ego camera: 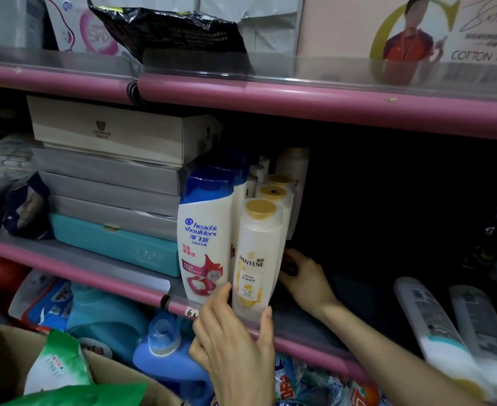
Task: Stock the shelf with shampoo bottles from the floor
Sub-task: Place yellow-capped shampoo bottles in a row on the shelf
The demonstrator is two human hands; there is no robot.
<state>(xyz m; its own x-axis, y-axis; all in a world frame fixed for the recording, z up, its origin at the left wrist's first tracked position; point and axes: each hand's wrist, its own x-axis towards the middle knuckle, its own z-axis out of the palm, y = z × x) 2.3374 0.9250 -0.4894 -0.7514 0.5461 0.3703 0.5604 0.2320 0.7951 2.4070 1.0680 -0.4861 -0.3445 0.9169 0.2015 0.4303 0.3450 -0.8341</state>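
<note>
Here, the left hand (235,338) grips the base of a Pantene bottle (256,256) standing at the pink shelf (314,344) edge, thumb and fingers flanking it. Behind the bottle, the right hand (305,276) reaches in; its grip cannot be told.

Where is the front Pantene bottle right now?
In the head view, the front Pantene bottle stands upright at the middle shelf's front edge, just right of the Head & Shoulders bottle, its base gripped by the left hand.
</note>
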